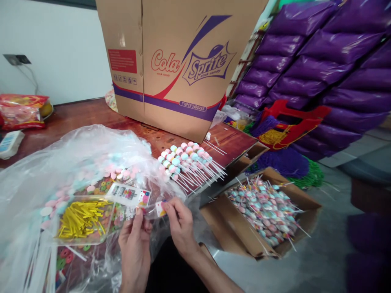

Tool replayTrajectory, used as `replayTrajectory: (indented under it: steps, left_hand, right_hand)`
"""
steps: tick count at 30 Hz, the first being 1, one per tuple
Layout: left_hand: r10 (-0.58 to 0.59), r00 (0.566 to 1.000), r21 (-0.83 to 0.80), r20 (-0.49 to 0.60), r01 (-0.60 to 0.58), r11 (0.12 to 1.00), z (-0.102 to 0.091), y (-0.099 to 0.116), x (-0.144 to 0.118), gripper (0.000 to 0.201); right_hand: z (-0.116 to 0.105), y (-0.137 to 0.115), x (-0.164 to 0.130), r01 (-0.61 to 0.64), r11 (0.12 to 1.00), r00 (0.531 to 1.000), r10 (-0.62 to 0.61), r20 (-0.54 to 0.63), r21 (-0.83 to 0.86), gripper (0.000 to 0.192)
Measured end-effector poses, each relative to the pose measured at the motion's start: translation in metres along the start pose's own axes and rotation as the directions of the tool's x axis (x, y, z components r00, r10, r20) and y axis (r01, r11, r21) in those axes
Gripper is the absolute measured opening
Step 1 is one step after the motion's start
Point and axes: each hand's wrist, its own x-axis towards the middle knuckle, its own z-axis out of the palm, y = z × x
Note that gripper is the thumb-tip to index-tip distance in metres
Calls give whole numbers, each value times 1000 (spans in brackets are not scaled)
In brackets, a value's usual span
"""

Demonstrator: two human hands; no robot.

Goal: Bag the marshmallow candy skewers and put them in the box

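A small clear wrapper (152, 211) is pinched between left hand (134, 244) and right hand (180, 224). Bagging step, judged; beyond the right hand lie the candy skewers (186, 160), one presumably needed next.

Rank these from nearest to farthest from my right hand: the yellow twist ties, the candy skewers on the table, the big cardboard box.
From the right hand:
1. Pastel candy skewers, just above it on the table.
2. Yellow twist ties, left, past the left hand.
3. Big brown cardboard box, far back.
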Motion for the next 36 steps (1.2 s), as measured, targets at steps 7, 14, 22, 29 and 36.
replayTrajectory:
  steps: [7,14,22,29,36]
  left_hand:
    - [-11,999,-112,37,15,994,7,10,13,40]
    - [-144,989,-151,-35,137,979,6,21,21,21]
    - [-140,986,-112,-88,129,985,8,20,26,11]
    - [-55,993,-142,-108,39,989,8,11,32,16]
    - [36,999,-94,-14,-37,995,4,4,29,26]
  right_hand:
    - [-21,-13,51,178,917,983,-184,17,-358,36]
    - [-46,9,120,160,389,984,-131,118,-907,12]
    - [-57,6,95,224,663,961,-273,47,-715,26]
    - [-79,-33,21,149,969,988,-141,56,-197,14]
    - [-85,-30,-1,296,928,953,-273,130,-224,16]
